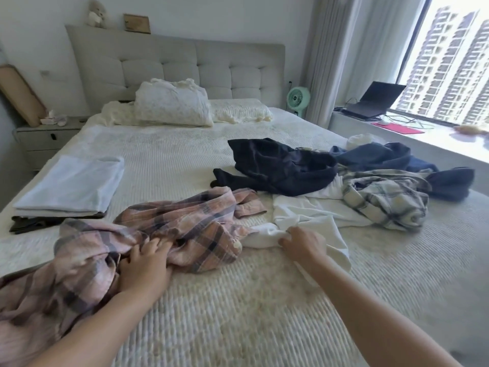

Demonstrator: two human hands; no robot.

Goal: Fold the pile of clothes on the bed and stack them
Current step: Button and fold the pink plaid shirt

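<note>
Pink plaid shirt and white garment gripped on the bed.
Left hand clutches the plaid; right hand pinches the white cloth; a folded stack lies left.

Your left hand, right hand: both bare. Your forearms uncovered, no sleeves, rings or watch visible.

Bare bed cover lies open in the near middle, between pink plaid shirt at left and white garment at right. Folded stack blocks far left; dark clothes and checked shirt crowd far right.
</note>
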